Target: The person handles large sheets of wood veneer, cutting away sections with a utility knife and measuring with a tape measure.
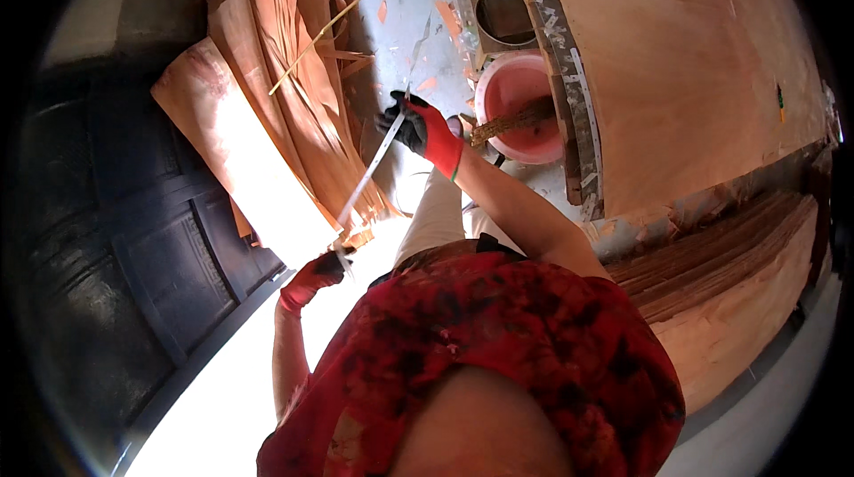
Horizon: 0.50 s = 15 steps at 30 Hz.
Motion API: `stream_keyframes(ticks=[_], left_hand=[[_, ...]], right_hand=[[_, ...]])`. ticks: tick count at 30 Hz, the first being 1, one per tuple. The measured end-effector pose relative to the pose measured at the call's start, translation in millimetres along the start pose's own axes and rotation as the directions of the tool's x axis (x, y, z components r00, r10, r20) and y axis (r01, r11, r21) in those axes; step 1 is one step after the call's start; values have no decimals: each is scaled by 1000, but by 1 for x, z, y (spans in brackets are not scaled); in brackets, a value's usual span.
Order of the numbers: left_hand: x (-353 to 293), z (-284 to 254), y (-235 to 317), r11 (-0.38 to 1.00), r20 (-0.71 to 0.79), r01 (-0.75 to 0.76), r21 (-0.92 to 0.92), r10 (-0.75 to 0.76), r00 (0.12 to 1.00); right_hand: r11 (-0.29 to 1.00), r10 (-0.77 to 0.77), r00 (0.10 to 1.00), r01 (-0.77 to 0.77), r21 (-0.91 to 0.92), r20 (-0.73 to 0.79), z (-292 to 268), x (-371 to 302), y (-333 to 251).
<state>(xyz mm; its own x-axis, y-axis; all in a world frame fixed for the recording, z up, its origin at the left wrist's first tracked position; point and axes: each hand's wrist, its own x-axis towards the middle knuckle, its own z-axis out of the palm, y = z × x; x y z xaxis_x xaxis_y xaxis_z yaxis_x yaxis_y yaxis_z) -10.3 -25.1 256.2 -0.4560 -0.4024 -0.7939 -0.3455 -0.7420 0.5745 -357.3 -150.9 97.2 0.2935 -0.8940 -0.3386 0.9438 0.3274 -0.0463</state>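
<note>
A narrow, pale strip that looks like tape [376, 162] runs slantwise between my hands, and its far end sticks out past my right hand. My right hand [425, 132], in a red and black glove, is closed on it above the floor. Lower and to the left, my left hand [315, 280], in a matching glove, is closed at the strip's near end; glare blurs its fingertips. Beside the strip on the left lies a stack of thin wood veneer sheets [283, 121], with one sheet brightly lit by the sun.
To the right stands a veneer-topped stack [694, 77] with pale tape bits along its edge. Next to it is a pink basin [507, 86] with a brown stick-like piece [514, 121] across it. A thin stick [351, 10] crosses the left stack. Dark panelled doors [169, 255] stand at left.
</note>
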Motion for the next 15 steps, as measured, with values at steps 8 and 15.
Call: stream_keyframes(ticks=[8,15], left_hand=[[193,-47,39,863,-193,-354,-361,302,934],[270,52,111,820,236,-70,-568,243,941]], right_hand=[[696,187,980,-179,-696,-65,59,-109,34],[409,165,986,-98,-907,-32,-15,-134,17]])
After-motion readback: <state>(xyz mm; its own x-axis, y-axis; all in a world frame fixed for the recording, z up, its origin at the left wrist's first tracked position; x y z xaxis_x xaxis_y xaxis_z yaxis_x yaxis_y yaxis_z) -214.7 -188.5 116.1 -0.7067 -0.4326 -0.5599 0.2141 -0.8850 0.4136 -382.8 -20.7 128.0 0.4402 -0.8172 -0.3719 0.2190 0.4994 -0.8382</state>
